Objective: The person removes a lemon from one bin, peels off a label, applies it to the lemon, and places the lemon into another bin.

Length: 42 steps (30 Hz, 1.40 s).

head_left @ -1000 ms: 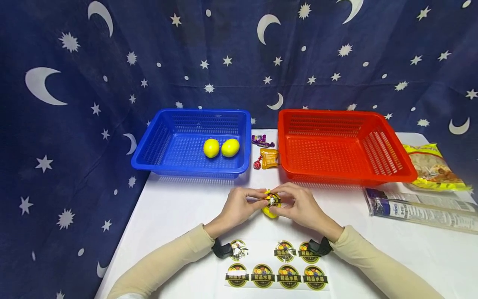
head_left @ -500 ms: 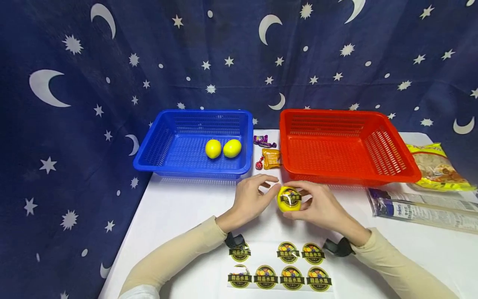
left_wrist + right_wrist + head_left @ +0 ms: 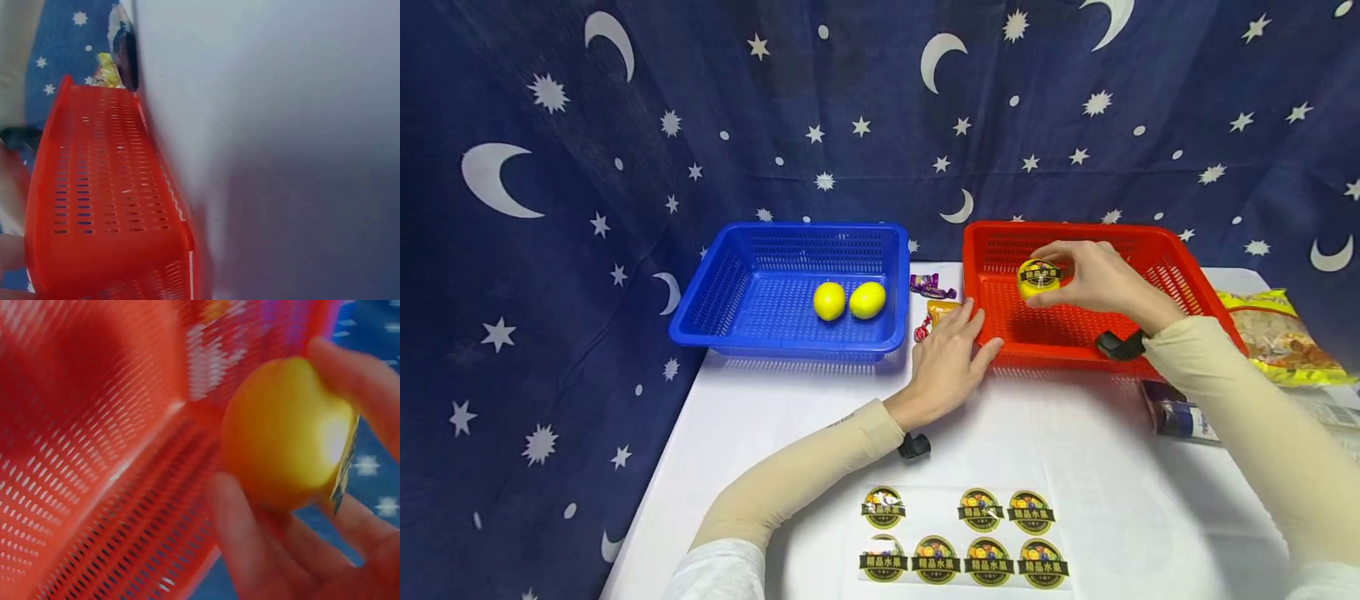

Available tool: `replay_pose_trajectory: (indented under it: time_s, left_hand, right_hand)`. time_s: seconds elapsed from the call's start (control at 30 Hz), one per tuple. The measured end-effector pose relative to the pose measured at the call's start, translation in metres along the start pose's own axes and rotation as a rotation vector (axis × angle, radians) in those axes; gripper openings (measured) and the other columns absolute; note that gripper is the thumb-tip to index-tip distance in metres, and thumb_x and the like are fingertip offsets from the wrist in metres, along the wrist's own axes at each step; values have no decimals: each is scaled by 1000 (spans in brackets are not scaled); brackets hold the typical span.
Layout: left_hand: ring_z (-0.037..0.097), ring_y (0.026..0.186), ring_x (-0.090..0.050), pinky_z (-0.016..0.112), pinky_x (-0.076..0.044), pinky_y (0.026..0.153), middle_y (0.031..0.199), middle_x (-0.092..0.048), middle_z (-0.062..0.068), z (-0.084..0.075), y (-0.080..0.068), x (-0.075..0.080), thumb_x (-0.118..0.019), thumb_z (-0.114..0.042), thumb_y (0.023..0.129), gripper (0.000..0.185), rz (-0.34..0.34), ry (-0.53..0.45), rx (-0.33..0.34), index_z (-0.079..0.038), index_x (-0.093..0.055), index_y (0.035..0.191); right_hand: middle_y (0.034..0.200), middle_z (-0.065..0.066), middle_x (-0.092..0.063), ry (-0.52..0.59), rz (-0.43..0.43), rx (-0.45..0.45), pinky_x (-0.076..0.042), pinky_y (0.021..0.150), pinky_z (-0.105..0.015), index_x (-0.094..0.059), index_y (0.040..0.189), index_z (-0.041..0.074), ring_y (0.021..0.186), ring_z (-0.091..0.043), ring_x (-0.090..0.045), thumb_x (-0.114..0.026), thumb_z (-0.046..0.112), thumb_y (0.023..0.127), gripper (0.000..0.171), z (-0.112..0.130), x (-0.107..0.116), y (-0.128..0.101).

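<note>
A makeshift tabletop workspace, though what building it belongs to cannot be told: a curtain [image 3: 865, 71] of moons and stars hangs behind a white-covered table [image 3: 775, 396], where a blue basket [image 3: 775, 304], a red basket [image 3: 1060, 329], sweets [image 3: 934, 286] and printed stickers [image 3: 988, 562] lie

Right hand [image 3: 1093, 279] has carried the stickered lemon [image 3: 1038, 292] from the near tabletop to over the red basket [image 3: 1048, 351]; left hand [image 3: 946, 362], beside the lemon half a second ago, is now at that basket's near left corner, fingers spread; it now partly covers the orange packet [image 3: 942, 310]; right sleeve [image 3: 1240, 396] now crosses the long packs [image 3: 1183, 418]; left wrist strap [image 3: 914, 447] has cleared the upper-left sticker [image 3: 883, 508]
</note>
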State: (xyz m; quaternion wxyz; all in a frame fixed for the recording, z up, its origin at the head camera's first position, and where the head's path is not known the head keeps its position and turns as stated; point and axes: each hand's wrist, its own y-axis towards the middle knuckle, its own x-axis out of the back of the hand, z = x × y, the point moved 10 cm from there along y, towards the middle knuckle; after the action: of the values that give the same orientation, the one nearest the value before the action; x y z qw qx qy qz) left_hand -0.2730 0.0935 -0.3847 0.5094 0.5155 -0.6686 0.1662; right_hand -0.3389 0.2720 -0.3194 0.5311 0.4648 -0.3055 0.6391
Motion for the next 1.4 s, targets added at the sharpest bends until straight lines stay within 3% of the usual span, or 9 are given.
replay_pose_trajectory:
  time_s: [0.1, 0.23, 0.4, 0.83, 0.9, 1.07, 1.23, 1.3, 1.4]
  left_hand:
    - [20, 149, -45, 47, -51, 109, 163, -44, 2, -2, 0, 0, -51, -50, 105, 57, -5, 17, 8, -15, -55, 149]
    - [17, 148, -46, 47, -52, 108, 162, -45, -1, -4, 0, 0, -52, -53, 104, 58, -1, 9, 16, -18, -56, 149]
    - [17, 148, -46, 47, -51, 109, 162, -45, -3, -8, 2, 0, -51, -56, 103, 59, 8, -4, 14, -19, -56, 149]
    - [19, 144, -52, 46, -55, 102, 161, -46, -1, -5, 1, 0, -53, -54, 103, 58, -16, -13, 2, -17, -57, 148]
    - [20, 144, -52, 47, -55, 102, 161, -46, 0, -4, 1, 0, -53, -53, 103, 58, -18, -20, -1, -17, -57, 147]
    - [22, 142, -54, 46, -54, 104, 160, -47, 1, -5, 2, 0, -54, -53, 103, 58, -18, -19, -24, -15, -57, 147]
    - [27, 147, -48, 48, -48, 113, 163, -43, 5, -6, 5, 4, -55, -54, 102, 65, 89, 26, -61, -14, -49, 153]
    - [31, 150, -42, 52, -42, 118, 166, -39, 8, -7, 5, 14, -56, -56, 101, 72, 147, 42, -89, -13, -43, 157]
    - [35, 153, -36, 56, -38, 120, 167, -34, 12, -4, 7, 43, -59, -59, 98, 81, 179, 68, -142, -14, -35, 160]
  right_hand:
    - [122, -23, -73, -1, 61, 5, -54, 90, -50, -68, 128, 3, 106, -36, -67, -94, 35, 72, 70, -12, -20, 28]
    - [122, -24, -72, 12, 153, -23, -53, 96, -53, -67, 128, 0, 107, -36, -66, -93, 41, 72, 74, -23, -48, 47]
    - [120, -25, -71, -20, 231, -43, -53, 95, -53, -67, 124, 0, 105, -36, -65, -95, 42, 69, 74, -28, -69, 53]
    - [118, -23, -68, -15, 323, -51, -53, 96, -52, -61, 121, 3, 102, -34, -61, -96, 40, 68, 74, -32, -89, 56]
    - [121, -24, -68, -5, 330, -44, -52, 98, -54, -60, 124, 2, 106, -36, -62, -96, 40, 68, 77, -32, -90, 55]
    - [137, -27, -63, 11, 338, -37, -44, 108, -64, -48, 147, 5, 127, -43, -58, -94, 46, 69, 99, -32, -81, 50]
    - [148, -28, -55, 27, 307, -4, -39, 111, -68, -41, 155, 9, 138, -47, -50, -90, 45, 75, 100, -18, -54, 39]
    - [150, -27, -53, 47, 274, 26, -40, 112, -67, -40, 155, 9, 139, -46, -49, -88, 42, 79, 96, -6, -43, 34]
    - [154, -24, -50, 91, 207, 61, -40, 113, -66, -39, 156, 10, 142, -44, -47, -84, 41, 85, 90, 18, -31, 24]
